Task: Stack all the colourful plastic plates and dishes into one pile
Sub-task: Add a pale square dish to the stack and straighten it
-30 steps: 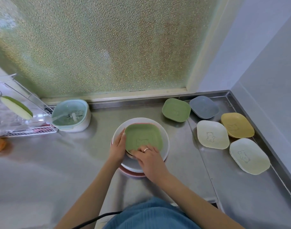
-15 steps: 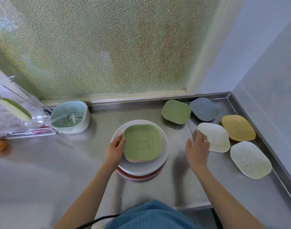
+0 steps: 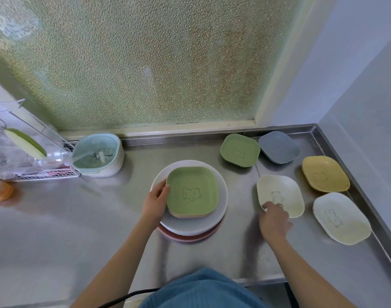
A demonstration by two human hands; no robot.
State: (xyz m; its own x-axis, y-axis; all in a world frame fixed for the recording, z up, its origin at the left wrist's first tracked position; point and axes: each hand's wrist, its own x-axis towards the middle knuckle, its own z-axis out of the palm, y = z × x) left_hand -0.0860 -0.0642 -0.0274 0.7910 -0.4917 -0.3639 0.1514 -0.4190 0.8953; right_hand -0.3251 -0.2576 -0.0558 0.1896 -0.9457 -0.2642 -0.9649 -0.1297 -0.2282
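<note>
Left hand rests fingers on the left rim of the pile, green square dish on top, white round plate and pink plate below. Right hand touches the near edge of a cream dish, fingers loosely curled, not gripping. Beyond the right hand: green dish, grey-blue dish, yellow dish. Right of it: another cream dish.

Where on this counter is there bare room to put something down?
Bare steel lies left of the pile steadied by the left hand, in front of the strainer basket, and between pile and cream dish. The right corner is crowded: green dish, grey dish, yellow dish, white dish.
</note>
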